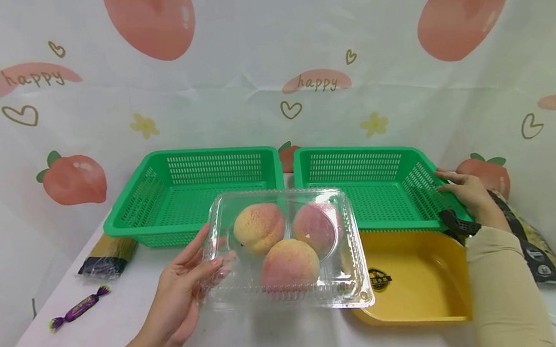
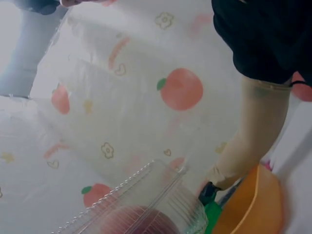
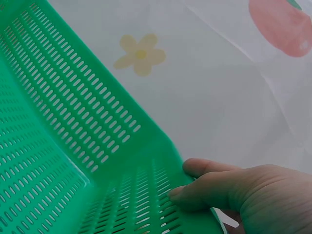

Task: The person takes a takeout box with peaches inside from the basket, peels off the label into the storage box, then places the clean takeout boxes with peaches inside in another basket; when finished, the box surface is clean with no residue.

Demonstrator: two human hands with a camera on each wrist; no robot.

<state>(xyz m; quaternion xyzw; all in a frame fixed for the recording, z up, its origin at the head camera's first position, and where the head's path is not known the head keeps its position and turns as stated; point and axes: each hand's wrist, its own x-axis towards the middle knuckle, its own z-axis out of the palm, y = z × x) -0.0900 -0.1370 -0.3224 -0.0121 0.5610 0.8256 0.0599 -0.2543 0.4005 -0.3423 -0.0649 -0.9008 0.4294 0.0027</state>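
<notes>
My left hand (image 1: 201, 264) grips the left edge of a clear plastic clamshell box (image 1: 354, 283), thumb above and fingers beneath. The box holds three peaches (image 1: 259, 228), (image 1: 315, 227), (image 1: 289, 263) and sits low over the white table in front of me. The left wrist view shows the box (image 2: 146, 200) from below with a peach (image 2: 136, 222) inside. My right hand (image 1: 452, 182) holds the right rim of the right green basket (image 1: 356, 155). In the right wrist view its fingers (image 3: 234, 192) curl over the basket's corner (image 3: 58, 146).
A second green basket (image 1: 112, 226) stands at the left, also with nothing in it. A yellow tray (image 1: 419, 283) lies in front of the right basket. A wrapped candy (image 1: 79, 308) and a dark packet (image 1: 107, 256) lie at the left. A printed bag (image 1: 536, 249) lies at the right.
</notes>
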